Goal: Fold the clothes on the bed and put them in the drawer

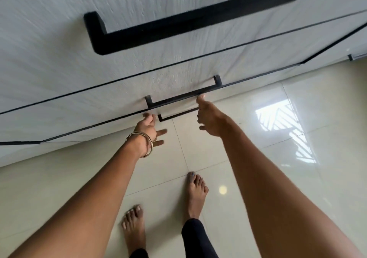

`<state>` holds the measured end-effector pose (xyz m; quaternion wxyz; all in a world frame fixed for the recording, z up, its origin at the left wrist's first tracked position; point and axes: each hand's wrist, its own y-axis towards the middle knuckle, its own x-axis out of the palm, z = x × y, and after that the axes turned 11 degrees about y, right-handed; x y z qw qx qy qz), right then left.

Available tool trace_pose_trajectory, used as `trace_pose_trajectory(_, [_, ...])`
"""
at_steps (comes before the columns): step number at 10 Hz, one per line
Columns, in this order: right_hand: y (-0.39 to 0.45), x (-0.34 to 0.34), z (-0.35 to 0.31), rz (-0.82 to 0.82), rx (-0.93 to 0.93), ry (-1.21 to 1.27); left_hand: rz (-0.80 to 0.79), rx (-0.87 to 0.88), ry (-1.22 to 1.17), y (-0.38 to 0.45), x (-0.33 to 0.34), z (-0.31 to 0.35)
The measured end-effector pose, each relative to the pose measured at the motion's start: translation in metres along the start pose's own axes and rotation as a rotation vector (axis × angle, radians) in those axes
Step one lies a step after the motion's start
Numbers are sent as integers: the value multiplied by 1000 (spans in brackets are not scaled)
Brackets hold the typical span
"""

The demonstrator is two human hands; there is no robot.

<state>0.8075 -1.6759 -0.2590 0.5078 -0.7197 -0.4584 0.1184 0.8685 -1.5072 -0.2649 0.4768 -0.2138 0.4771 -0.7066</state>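
A white wardrobe front with a faint wood grain fills the far half of the view, tilted by the wide lens. Thin dark gaps divide it into stacked panels. The upper panel carries a large black bar handle. Below it sits the drawer, the lowest panel, closed flush with the front and just above the floor. Its slim black handle runs along the drawer's lower part, with a dark reflection of it on the tile beneath.

The floor is glossy pale tile with thin grout lines; a bright window reflection lies on the right side, and a small round glare spot shows nearer the person.

Two bare forearms reach from the near edge toward the drawer. The right hand is at the right end of the slim handle, thumb raised to the bar; its fingers are loosely curled and hold nothing, and whether the thumb actually touches the bar cannot be told. The left hand, a thin gold bangle on its wrist, is just below the left end of the handle, fingers spread and relaxed, gripping nothing.

Two bare feet stand on the tile near the bottom, the right foot farther forward than the left foot, with black leggings at the ankles. No clothes are in view.
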Motion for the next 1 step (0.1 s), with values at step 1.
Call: trace_pose_trajectory(1, [1,5,15,3,-11,69,20,38,332,-3,-10,3])
